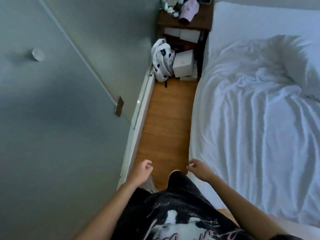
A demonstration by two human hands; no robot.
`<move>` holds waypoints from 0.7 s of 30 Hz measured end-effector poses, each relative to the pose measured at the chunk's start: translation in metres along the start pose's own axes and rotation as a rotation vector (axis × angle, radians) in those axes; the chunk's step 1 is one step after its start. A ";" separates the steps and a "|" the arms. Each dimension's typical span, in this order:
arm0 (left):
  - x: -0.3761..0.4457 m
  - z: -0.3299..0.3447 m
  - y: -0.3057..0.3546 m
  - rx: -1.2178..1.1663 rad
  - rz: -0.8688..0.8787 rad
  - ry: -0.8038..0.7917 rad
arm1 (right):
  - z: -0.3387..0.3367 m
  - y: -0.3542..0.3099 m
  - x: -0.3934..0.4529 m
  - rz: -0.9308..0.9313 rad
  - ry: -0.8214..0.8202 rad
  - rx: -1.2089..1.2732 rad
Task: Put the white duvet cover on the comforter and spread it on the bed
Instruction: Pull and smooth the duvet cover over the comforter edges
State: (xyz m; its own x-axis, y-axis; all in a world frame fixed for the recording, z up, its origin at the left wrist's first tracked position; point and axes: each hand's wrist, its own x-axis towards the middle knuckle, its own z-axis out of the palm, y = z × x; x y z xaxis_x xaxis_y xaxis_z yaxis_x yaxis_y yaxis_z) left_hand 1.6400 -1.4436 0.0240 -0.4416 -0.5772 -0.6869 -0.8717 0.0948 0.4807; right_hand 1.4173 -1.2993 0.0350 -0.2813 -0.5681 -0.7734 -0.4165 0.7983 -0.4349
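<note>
Where the wood floor [166,122] runs as a narrow strip between the grey-blue wall [65,129] and the bed [230,18], a person stands with both arms held out low in front of a dark printed shirt [174,215]. White baseboard [138,122] lines the foot of the wall, a thin cable [83,58] slants down it to a small dark plate [119,106], and a round white object [38,54] sticks out higher up. On the bed, the white duvet [256,118] lies spread but heavily wrinkled, its upper end bunched into a rumpled heap, its near edge hanging over the side of the mattress. At the far end of the floor strip stands a dark wooden nightstand [185,23], hard against the bed; a pale pink cap [188,9] and several small items too blurred to name sit on its top, and white boxes [181,34] fill its open shelf. Below, a white backpack [162,61] leans beside another white box [183,64] on the floor. The left hand [142,170] hangs over the floor near the baseboard, its fingers loosely curled and holding nothing. The right hand [199,169] hovers just beside the duvet's hanging edge, fingers loosely bent, holding nothing.
</note>
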 end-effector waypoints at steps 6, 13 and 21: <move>0.107 -0.095 0.088 0.013 0.212 -0.057 | -0.094 -0.060 0.046 0.030 0.311 0.370; 0.244 -0.149 0.167 0.004 0.219 -0.098 | -0.179 -0.077 0.146 0.085 0.381 0.610; 0.391 -0.223 0.312 0.202 0.205 -0.117 | -0.341 -0.099 0.272 0.136 0.306 0.639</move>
State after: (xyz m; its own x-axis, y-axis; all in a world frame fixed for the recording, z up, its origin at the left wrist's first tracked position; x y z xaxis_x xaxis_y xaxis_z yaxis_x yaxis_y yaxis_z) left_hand 1.2427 -1.8210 0.0273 -0.6237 -0.4333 -0.6506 -0.7815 0.3656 0.5056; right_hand 1.0867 -1.6006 0.0251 -0.5634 -0.4114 -0.7164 0.2004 0.7732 -0.6016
